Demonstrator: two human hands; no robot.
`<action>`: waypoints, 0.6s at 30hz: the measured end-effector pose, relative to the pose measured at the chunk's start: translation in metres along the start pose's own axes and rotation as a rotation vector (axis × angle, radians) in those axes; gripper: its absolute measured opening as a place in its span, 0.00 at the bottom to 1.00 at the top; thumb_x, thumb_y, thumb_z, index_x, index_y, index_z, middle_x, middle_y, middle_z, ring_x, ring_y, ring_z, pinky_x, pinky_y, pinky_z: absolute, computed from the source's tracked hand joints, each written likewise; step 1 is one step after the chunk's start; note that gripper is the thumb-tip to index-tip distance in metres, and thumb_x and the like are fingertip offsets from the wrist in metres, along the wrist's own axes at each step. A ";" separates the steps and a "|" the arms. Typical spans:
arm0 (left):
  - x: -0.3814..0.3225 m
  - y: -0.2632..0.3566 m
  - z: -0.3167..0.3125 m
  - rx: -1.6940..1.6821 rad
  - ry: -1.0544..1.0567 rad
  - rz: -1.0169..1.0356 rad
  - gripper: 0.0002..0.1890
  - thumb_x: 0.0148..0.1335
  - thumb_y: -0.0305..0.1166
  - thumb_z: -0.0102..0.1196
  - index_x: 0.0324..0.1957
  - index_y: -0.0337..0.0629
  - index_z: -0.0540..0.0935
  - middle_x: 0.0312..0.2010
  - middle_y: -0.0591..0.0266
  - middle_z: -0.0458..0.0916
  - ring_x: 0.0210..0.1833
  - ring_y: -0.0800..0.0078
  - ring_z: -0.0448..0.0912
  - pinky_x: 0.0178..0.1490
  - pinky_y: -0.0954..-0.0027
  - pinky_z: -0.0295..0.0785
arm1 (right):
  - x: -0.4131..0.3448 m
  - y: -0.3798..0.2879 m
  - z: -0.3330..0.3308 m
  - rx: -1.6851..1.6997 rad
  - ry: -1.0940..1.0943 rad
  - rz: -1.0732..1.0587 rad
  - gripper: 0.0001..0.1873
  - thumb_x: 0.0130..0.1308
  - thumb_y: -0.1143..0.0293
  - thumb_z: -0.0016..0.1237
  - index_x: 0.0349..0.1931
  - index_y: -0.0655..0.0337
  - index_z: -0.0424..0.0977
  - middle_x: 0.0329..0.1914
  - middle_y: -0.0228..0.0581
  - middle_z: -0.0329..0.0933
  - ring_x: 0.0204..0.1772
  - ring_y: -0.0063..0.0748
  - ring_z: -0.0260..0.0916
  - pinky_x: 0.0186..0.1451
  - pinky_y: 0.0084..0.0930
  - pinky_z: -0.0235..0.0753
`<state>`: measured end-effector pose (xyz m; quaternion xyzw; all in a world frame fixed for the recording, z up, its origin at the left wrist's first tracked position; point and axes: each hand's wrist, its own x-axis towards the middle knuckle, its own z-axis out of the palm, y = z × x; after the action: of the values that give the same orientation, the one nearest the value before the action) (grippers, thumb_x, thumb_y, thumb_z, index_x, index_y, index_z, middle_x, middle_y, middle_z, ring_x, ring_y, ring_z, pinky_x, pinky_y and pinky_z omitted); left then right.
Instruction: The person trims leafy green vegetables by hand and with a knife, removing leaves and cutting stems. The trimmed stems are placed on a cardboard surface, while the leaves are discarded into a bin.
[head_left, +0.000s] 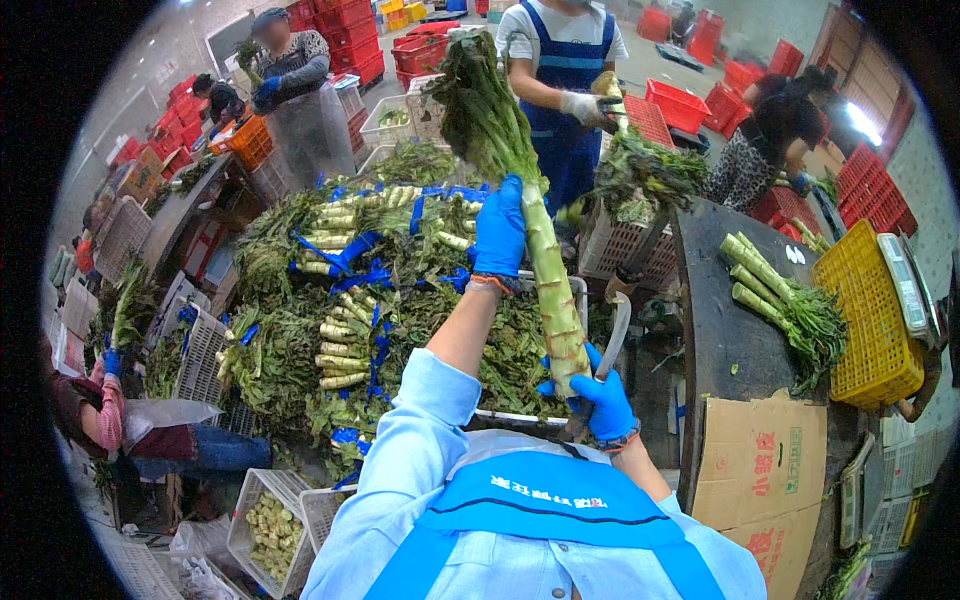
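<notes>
A long celtuce stalk with leaves at its top slants in front of me. My left hand, in a blue glove, is closed round its upper part, below the leaves. My right hand, gloved in blue too, is at the cut lower end, with fingers behind the stalk. The same hand holds a knife with a curved blade that points upward beside the stalk. Beyond and left of my hands lies a large heap of celtuce, bundled with blue tape, the pale stalk ends showing.
To the right, a dark table bears celtuce stalks, flattened cardboard and a yellow crate. A white crate of cut pieces stands low left. A co-worker in a blue apron stands opposite; others work around.
</notes>
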<state>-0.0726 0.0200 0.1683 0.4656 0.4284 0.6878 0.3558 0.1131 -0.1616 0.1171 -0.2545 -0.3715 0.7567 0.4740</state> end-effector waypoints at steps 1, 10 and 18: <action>-0.002 -0.002 0.001 -0.022 0.022 0.065 0.25 0.68 0.49 0.41 0.35 0.32 0.79 0.28 0.60 0.79 0.28 0.75 0.72 0.35 0.68 0.70 | -0.001 0.000 0.000 0.005 0.005 0.007 0.37 0.53 0.65 0.55 0.63 0.66 0.56 0.55 0.50 0.70 0.50 0.43 0.74 0.52 0.41 0.78; -0.009 0.002 -0.002 -0.741 -0.060 -0.373 0.22 0.67 0.53 0.41 0.40 0.45 0.78 0.28 0.66 0.78 0.29 0.74 0.76 0.32 0.70 0.74 | -0.008 0.014 -0.015 0.546 -0.174 0.249 0.40 0.57 0.54 0.51 0.66 0.62 0.52 0.52 0.50 0.72 0.41 0.43 0.78 0.28 0.19 0.79; -0.004 -0.001 -0.008 -0.371 0.200 -0.247 0.23 0.64 0.55 0.45 0.35 0.44 0.79 0.27 0.67 0.79 0.26 0.77 0.76 0.29 0.72 0.72 | -0.004 0.016 -0.017 0.027 0.094 0.066 0.30 0.66 0.57 0.43 0.65 0.60 0.55 0.62 0.44 0.65 0.54 0.37 0.72 0.31 0.18 0.68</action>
<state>-0.0792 0.0150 0.1646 0.2659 0.3817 0.7486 0.4724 0.1185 -0.1640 0.0948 -0.2954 -0.3299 0.7640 0.4692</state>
